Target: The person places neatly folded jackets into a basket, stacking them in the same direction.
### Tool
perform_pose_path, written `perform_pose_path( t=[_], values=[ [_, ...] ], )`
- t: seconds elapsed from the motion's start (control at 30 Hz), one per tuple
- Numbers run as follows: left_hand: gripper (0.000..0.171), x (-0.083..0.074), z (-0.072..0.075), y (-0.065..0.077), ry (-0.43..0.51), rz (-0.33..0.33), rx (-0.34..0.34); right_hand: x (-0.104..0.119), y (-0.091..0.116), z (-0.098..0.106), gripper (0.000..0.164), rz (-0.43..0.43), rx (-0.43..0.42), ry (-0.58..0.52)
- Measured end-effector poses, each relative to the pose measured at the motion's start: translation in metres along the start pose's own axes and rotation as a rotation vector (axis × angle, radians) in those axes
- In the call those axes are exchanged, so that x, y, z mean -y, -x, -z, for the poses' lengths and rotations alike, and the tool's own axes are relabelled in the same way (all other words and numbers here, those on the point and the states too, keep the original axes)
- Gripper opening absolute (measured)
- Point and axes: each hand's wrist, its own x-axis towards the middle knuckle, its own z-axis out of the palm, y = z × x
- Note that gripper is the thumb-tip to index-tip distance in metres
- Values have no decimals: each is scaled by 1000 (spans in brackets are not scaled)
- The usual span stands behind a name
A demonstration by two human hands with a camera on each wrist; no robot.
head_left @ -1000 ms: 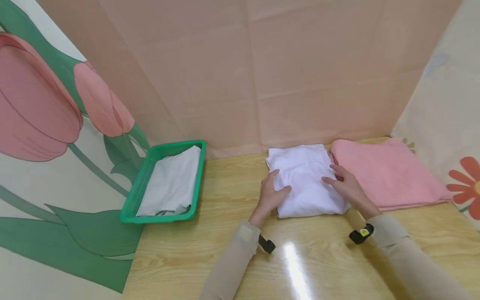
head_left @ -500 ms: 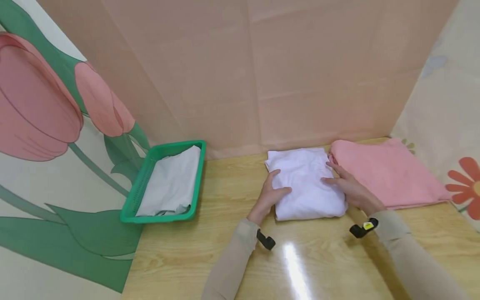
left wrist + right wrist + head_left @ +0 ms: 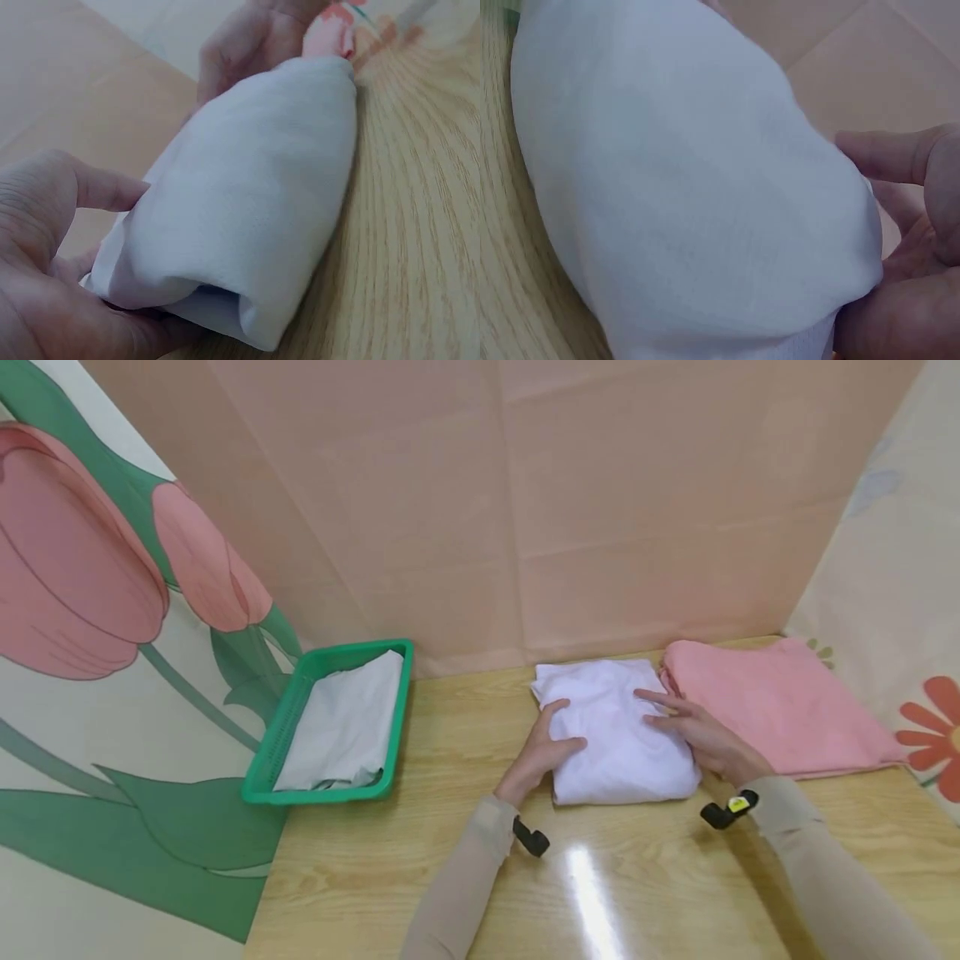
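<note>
A folded white cloth [image 3: 615, 752] lies on the wooden table between both hands, its near edge puffed up. My left hand [image 3: 542, 750] grips its left side. In the left wrist view, the thumb presses the top of the white cloth [image 3: 247, 180] while the fingers of the left hand [image 3: 52, 277] go beneath its folded layers. My right hand [image 3: 705, 737] holds the right side, thumb and a finger lying on top. The right wrist view has the right hand [image 3: 922, 240] at the edge of the white cloth [image 3: 690, 180], some fingers tucked at its side and partly hidden.
A folded pink cloth [image 3: 772, 710] lies just right of the white one, close to it. At the left stands a green plastic basket [image 3: 405, 693] with a folded light grey cloth [image 3: 341, 727] inside. A beige backdrop [image 3: 390, 527] rises behind the wooden table [image 3: 450, 752].
The white cloth has shifted slightly toward me. My right hand's fingers have moved a little left over its top. The left hand stays almost in place.
</note>
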Motion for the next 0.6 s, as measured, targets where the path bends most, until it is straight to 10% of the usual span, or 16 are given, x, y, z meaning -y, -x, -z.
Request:
perform_pose_path(
  t=[0.33, 0.6],
  values=[
    [78, 6, 10, -4, 204, 114, 117, -9, -6, 4, 76, -64, 60, 42],
    [85, 6, 15, -3, 192, 167, 114, -9, -4, -1, 97, -7, 29, 184]
  ],
)
